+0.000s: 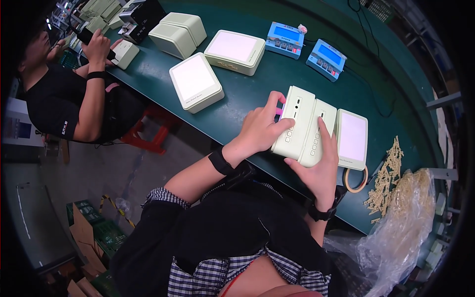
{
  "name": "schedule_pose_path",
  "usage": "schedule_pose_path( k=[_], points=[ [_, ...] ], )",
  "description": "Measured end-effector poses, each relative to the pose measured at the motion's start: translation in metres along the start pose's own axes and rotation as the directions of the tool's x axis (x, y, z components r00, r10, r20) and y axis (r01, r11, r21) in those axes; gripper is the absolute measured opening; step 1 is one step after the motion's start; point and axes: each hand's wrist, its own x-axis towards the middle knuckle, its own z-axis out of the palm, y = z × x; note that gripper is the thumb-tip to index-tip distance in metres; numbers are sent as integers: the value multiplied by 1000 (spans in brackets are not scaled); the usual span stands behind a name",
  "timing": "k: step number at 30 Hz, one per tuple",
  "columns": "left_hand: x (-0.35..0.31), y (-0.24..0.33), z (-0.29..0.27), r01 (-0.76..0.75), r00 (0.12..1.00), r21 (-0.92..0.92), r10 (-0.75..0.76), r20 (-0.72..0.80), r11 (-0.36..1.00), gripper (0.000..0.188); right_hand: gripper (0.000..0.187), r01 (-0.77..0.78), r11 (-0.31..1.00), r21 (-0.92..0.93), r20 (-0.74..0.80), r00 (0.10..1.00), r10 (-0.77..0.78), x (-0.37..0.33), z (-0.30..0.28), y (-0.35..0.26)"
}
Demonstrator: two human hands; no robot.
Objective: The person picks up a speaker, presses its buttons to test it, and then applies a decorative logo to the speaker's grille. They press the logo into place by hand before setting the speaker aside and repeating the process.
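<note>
Two cream box-shaped electronic devices stand on edge side by side near the table's front edge, their sides with ports and small square buttons facing up. My left hand [262,126] is closed around the left device [296,121], thumb on its port side and fingers at its far face, where a pink-purple glow shows. My right hand [319,171] grips the right device [316,131], a finger lying along its port side and the thumb at its near end. Right beside it, a third cream device [352,138] lies with its pale lit screen up.
More lit-screen devices [197,81] [235,49] and a standing pair [178,33] occupy the table's left. Two blue-screened testers [285,38] [326,58] sit behind. A tape roll [356,179], small beige parts [388,173] and a plastic bag [403,227] are at right. A co-worker [84,94] sits left.
</note>
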Motion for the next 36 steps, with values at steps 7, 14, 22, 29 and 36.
schedule_pose_path(
  k=[7, 14, 22, 29, 36],
  points=[
    [0, -5, 2, -36, 999, 0, 36, -35, 999, 53, 104, 10, 1000, -18, -3, 1000, -10, 0, 1, 0],
    [-2, -2, 3, -26, 999, 10, 26, -37, 1000, 54, 103, 24, 1000, 8, 14, 1000, -24, 4, -2, 5],
    [-2, -3, 6, -57, 996, 14, 58, -71, 998, 54, 104, 11, 1000, 21, 78, 997, -13, 14, -8, 8],
    [3, -1, 5, -64, 996, 3, 64, -67, 998, 52, 105, 6, 999, 39, 77, 997, -9, 18, -9, 9],
    [5, -6, 1, -97, 989, 16, 98, -110, 995, 51, 105, 10, 999, 31, 103, 995, -13, 22, -7, 2]
  ],
)
